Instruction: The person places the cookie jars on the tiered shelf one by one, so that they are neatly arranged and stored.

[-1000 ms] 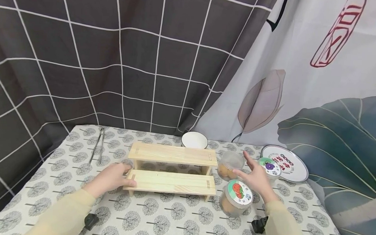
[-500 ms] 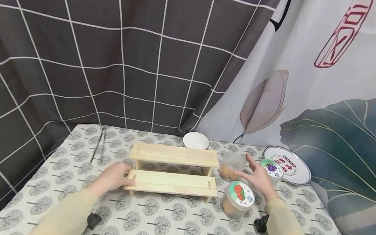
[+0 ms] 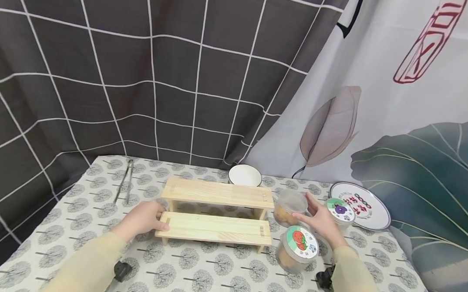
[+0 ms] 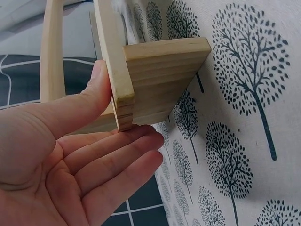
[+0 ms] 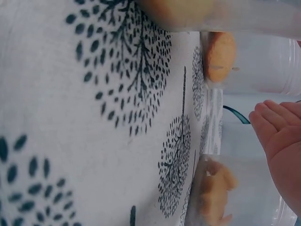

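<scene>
A two-tier stand of pale wood [image 3: 214, 229] is on the table in the head view. My left hand [image 3: 142, 220] pinches the left end of its lower board. In the left wrist view the thumb [image 4: 96, 89] lies against the board's top face, the fingers under its end. To the right of the stand, my right hand [image 3: 321, 220] is held beside a clear jar [image 3: 290, 205] without a lid, orange pieces at its bottom. Thumb and fingertips are right at the jar's side. The right wrist view shows straight fingers [image 5: 270, 117] near the jars.
A lidded jar with a tomato-like label [image 3: 298, 249] stands in front of my right hand. Beyond the hand are a purple-labelled jar [image 3: 340, 214] and a plate [image 3: 380, 213]. A white bowl [image 3: 245, 176] stands behind the stand; metal tongs [image 3: 124, 182] lie back left.
The right hand's fingers have come slightly closer to the jar without a lid. The left hand keeps its pinch on the stand. The head view has shifted a little.
</scene>
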### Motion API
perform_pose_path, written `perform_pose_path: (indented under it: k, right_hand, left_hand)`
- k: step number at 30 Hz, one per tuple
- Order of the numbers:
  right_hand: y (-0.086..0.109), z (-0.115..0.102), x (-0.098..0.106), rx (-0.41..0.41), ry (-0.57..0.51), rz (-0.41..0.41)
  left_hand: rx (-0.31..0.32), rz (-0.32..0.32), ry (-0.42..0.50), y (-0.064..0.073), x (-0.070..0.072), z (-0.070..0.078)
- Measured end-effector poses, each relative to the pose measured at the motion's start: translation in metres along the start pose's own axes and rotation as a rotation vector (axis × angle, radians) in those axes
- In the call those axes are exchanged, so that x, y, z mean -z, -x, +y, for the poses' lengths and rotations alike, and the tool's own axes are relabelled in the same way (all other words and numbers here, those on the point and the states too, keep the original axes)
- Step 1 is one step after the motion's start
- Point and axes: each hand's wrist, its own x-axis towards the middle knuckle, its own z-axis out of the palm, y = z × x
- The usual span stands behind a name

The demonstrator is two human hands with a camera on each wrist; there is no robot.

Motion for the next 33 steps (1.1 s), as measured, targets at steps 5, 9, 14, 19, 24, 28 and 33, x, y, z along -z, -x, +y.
perform_pose_path:
  k: [5,9,14,19,24,28,33]
  right_hand:
    - [0.001,0.003,0.0,0.007,-0.057,-0.017]
    - [0.0,0.001,-0.002,-0.001,-0.139,-0.022]
    - [0.0,-0.002,-0.001,-0.021,-0.145,-0.007]
    - [0.002,-0.004,0.0,-0.048,-0.126,0.001]
    - [0.005,-0.004,0.002,-0.076,-0.114,0.017]
    - [0.009,-0.006,0.004,-0.087,-0.087,0.037]
    - [0.011,-0.008,0.007,-0.073,-0.07,0.067]
  left_hand:
    - [-0.002,-0.012,0.032,-0.002,-0.001,-0.002]
    - [-0.032,-0.016,0.024,-0.002,0.003,-0.005]
    - [-0.015,-0.011,0.017,-0.002,0.004,-0.001]
    - [-0.008,-0.009,0.029,0.0,0.002,0.001]
    - [0.002,-0.011,0.038,0.001,0.002,0.003]
    - [0.001,-0.01,0.045,0.002,0.002,0.004]
    - [-0.003,-0.006,0.04,0.002,0.001,0.002]
